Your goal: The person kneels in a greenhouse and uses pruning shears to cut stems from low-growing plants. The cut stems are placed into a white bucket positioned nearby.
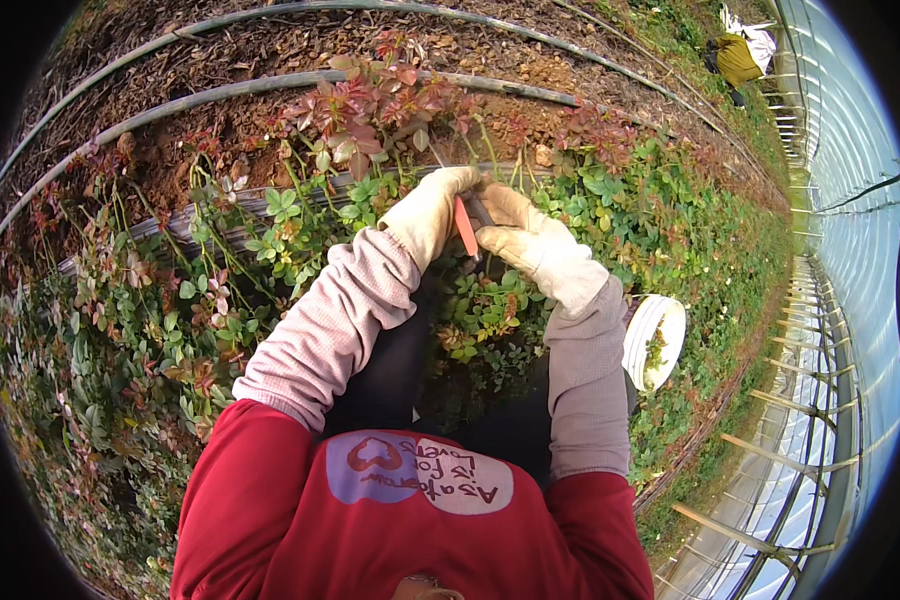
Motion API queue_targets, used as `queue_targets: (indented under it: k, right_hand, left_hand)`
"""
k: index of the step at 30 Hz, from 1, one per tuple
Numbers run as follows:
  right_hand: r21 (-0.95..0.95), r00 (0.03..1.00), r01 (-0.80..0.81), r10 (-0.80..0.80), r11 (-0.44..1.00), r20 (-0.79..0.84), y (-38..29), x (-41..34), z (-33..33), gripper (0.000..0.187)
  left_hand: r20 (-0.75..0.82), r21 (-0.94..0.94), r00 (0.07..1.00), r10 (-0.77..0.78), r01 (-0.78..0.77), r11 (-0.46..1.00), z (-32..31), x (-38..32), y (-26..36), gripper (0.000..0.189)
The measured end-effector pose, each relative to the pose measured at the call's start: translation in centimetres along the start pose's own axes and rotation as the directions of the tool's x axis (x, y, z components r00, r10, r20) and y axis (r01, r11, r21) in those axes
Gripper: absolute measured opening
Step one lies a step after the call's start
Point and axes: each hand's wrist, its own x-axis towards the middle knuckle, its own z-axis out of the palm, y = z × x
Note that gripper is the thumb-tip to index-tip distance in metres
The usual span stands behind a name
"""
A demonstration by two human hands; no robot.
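Both my hands wear cream work gloves and meet in front of me over a row of rose bushes. My right hand (525, 232) curls around a pruning tool (466, 225) with a red-orange handle part and a dark grey part beside it. My left hand (431, 210) is bent inward right against the tool, its fingertips hidden, so what it holds is unclear. Reddish young rose shoots (367, 112) rise just beyond the gloves. Green rose leaves (491, 307) lie below them, between my dark-trousered legs.
A white bucket (654, 343) with some cut greenery inside leans near my right elbow. Long grey pipes (270, 82) run along the mulched soil (217, 56) ahead. Another person (742, 56) is bent over far right, under the plastic-covered greenhouse frame (847, 225).
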Motion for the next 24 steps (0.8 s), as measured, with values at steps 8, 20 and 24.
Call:
queue_targets:
  k: [8, 20, 24]
  right_hand:
    - [-0.832, 0.994, -0.060, -0.043, 0.551, -0.100, -3.6, 12.5, -5.8, 0.047]
    - [-0.907, 0.971, 0.017, 0.209, 0.421, 0.115, -2.9, 16.6, -6.8, 0.031]
    - [-0.839, 0.967, -0.010, 0.219, 0.544, 0.131, -0.1, 18.6, -8.5, 0.037]
  left_hand:
    - [-0.244, 0.200, 0.941, 0.236, -0.189, 0.961, -3.5, 4.8, -2.1, 0.020]
    - [-0.232, 0.226, 0.948, 0.216, -0.163, 0.960, -2.7, 4.0, -1.6, 0.023]
    - [-0.204, 0.281, 0.963, 0.176, -0.115, 0.953, -3.0, 4.6, -1.7, 0.025]
